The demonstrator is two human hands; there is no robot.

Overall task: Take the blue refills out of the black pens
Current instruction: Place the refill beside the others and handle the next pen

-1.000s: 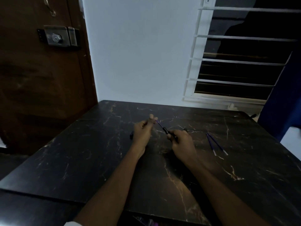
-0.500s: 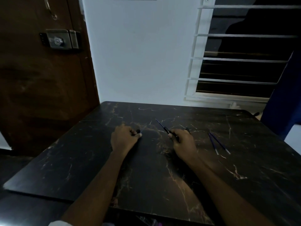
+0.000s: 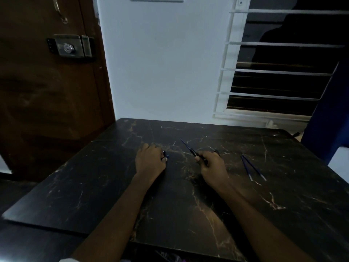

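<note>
My right hand (image 3: 212, 167) grips a black pen barrel (image 3: 196, 155) with a thin blue refill (image 3: 186, 145) sticking out of it up and to the left. My left hand (image 3: 150, 161) rests on the dark marble table (image 3: 113, 186), its fingertips on a small black and blue pen piece (image 3: 165, 155). Two loose blue refills (image 3: 252, 167) lie side by side on the table to the right of my right hand.
A brown door with a metal lock (image 3: 70, 47) stands at the left. A white wall is behind the table and a barred window (image 3: 279, 72) is at the right. A blue curtain (image 3: 328, 118) hangs by the table's far right corner.
My left hand let go of the refill tip, moved left and came down to the table by the small pen piece. My right hand kept holding the pen.
</note>
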